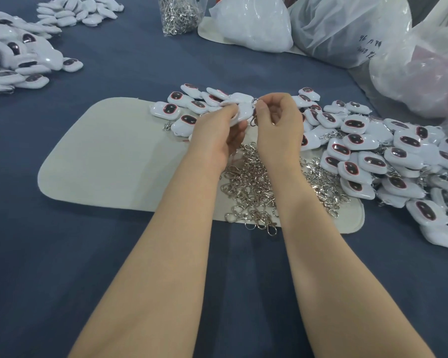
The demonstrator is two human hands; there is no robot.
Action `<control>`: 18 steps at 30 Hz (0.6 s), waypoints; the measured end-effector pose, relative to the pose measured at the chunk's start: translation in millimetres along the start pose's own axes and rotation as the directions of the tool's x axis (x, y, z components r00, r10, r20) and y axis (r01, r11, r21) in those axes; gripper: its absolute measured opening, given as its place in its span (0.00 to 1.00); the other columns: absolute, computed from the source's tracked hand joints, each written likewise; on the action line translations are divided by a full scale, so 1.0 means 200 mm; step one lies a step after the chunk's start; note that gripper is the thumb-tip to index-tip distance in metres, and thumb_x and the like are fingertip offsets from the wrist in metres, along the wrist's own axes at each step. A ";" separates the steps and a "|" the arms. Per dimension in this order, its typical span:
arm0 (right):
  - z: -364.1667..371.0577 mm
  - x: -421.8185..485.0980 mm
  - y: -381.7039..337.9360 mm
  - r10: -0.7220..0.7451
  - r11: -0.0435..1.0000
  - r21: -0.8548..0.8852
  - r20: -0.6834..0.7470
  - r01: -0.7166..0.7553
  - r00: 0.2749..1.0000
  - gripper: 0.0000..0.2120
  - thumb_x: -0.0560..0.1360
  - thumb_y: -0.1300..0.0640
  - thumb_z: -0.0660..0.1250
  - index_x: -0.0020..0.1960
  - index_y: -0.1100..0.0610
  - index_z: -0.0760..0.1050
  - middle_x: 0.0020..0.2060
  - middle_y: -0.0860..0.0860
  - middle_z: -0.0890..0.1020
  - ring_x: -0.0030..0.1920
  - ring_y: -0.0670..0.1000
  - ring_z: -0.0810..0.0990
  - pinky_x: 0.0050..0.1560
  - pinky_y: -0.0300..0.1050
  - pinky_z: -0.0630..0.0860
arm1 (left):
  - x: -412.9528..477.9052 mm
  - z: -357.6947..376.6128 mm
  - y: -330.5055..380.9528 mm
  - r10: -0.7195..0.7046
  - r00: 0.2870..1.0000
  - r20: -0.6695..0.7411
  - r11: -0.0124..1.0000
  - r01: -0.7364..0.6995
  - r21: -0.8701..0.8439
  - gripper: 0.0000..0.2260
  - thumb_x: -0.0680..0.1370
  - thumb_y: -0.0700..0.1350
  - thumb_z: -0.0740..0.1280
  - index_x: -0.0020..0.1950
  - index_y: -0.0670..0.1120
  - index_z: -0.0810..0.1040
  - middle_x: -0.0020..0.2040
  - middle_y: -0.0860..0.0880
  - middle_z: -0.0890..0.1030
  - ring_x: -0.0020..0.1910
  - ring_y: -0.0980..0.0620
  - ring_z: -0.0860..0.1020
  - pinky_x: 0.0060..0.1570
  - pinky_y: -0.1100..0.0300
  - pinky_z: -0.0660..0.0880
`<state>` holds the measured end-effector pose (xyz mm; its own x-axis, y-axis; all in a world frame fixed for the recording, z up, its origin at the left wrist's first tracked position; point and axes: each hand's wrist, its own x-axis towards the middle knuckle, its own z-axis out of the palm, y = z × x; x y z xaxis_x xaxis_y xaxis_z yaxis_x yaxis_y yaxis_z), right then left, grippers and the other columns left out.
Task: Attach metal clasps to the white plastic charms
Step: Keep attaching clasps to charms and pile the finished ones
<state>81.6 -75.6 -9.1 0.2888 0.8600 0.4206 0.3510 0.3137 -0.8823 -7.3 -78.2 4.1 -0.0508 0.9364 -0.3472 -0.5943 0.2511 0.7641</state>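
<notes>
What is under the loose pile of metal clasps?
The clasp pile lies on a beige mat, which rests on the blue cloth. The right forearm crosses the pile, so what lies beneath that stretch is hidden.

We find only one piece of writing: dark handwritten marks (367, 46) on the translucent plastic bag (347, 27) that lies beyond the mat's (109, 156) far right corner. On the upper line we read the digits "96", followed by two hand-drawn characters that we cannot make out. A second line sits just beneath it on the same bag, fainter and creased by the plastic. It seems to start with digits, but we cannot read them with any certainty.
</notes>
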 end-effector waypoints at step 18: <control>-0.05 0.01 0.04 -0.085 0.877 -0.445 0.224 0.180 0.971 0.07 0.79 0.62 0.57 0.50 0.63 0.73 0.41 0.56 0.80 0.41 0.55 0.75 0.43 0.48 0.69 | 0.01 -0.02 -0.05 0.644 0.702 0.304 0.368 -0.633 0.682 0.13 0.78 0.39 0.62 0.60 0.50 0.76 0.46 0.59 0.76 0.37 0.60 0.72 0.42 0.68 0.68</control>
<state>93.4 -74.4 -13.5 0.0506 0.8985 0.4360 0.7561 0.2508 -0.6045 -3.8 -80.4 -6.4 -0.1740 0.8937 0.4136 0.3610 -0.3328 0.8711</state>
